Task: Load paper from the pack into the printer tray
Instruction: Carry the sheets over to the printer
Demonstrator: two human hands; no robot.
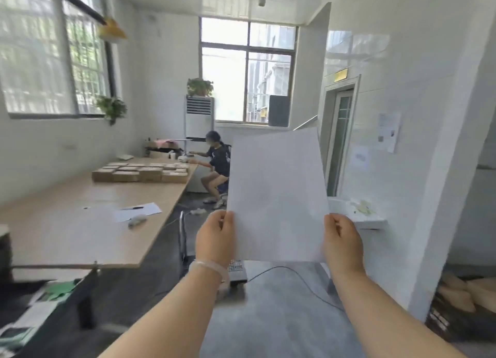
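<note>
Left hand (214, 239), right hand (342, 241) pinch upright paper (277, 196) lower edges.

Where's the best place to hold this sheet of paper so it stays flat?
Hold the sheet of paper by its two lower side edges, coming in from below on both sides, as the left hand and right hand do now. It stands upright, thin and floppy; a pinch on each side keeps it taut and unbent.

I see white tiled walls (402, 94), grey floor (281, 317), a long wooden table (80, 223) at left under barred windows (48, 62), and bright daylight through the far window (247, 70).
</note>
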